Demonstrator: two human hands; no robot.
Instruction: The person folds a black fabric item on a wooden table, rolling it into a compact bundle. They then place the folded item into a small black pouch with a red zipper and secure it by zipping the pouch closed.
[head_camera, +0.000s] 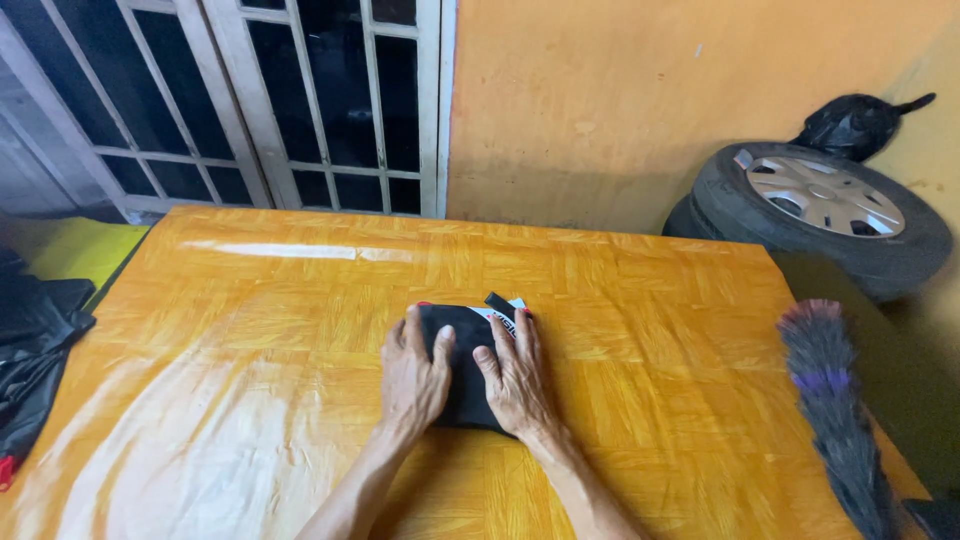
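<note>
A folded black cloth (466, 335) with a white and red printed patch lies on the orange wood-pattern table (300, 330), near its middle. My left hand (413, 375) rests flat on the cloth's left half, fingers spread. My right hand (516, 373) lies flat on its right half, fingertips near the patch. Both palms press down on the cloth; neither hand grips it. A short black strap end sticks out at the cloth's far edge.
A grey feather duster (835, 410) with pink and purple bands lies at the table's right edge. Black clothing (35, 340) is heaped at the left. A car tyre with a hubcap (825, 205) leans in the right corner under a black bag (855, 122). Barred window doors (300, 100) stand behind.
</note>
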